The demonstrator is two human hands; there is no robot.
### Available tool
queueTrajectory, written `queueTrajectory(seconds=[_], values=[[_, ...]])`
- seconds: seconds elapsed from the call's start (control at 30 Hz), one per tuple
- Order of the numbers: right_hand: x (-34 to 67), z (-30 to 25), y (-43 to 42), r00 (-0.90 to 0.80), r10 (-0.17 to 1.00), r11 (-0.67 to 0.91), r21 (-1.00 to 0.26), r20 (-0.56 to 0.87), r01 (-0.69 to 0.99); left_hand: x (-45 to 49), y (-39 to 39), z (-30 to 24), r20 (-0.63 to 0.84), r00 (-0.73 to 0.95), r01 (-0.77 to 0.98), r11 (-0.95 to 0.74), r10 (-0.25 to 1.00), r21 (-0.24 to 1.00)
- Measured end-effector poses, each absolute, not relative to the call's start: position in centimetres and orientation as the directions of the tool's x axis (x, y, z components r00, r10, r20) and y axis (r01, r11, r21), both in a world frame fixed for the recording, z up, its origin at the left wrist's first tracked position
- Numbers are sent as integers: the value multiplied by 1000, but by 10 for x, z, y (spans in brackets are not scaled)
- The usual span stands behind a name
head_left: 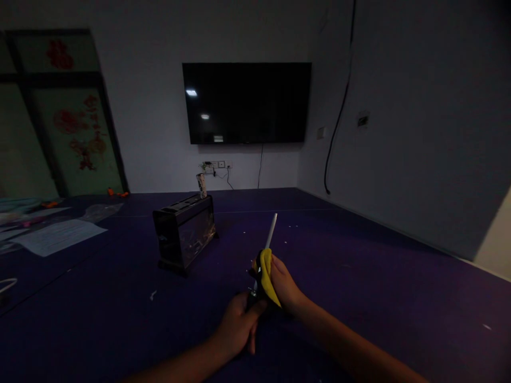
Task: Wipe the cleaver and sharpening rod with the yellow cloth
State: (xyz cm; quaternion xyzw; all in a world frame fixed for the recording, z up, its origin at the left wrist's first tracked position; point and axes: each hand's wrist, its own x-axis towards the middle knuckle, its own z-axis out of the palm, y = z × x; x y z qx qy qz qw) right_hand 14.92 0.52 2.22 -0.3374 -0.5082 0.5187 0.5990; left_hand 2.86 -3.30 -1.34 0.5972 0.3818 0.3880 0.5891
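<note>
In the head view, the left hand (237, 322) is low in the middle, its fingers curled tight on the dark end of a long shiny tool (271, 231). The right hand (282, 282) sits just above it, fingers squeezed on a yellow cloth (267, 282) that is around the tool's middle. The tool's tip points up, away from the black box (195, 234) in the left middle. A spotted handle (202, 186) sticks up from the box's far end. The purple surface (359, 266) has wide room at the right, with tiny white bits on it. Its far edge meets the wall under the TV (247, 103). Papers (59, 235) crowd the left edge.
</note>
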Motion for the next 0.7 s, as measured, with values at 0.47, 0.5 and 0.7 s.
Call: queueTrajectory(seconds=[0.47, 0.5, 0.7], values=[[177, 47, 18, 160, 940, 329, -926, 301, -186, 28, -36, -7, -30, 470, 50, 7, 882, 999], [180, 49, 19, 171, 937, 333, -925, 304, -181, 28, -37, -7, -30, 475, 52, 6, 879, 999], [191, 55, 21, 202, 924, 360, -918, 326, -166, 28, -37, -7, -39, 484, 69, 6, 874, 998]])
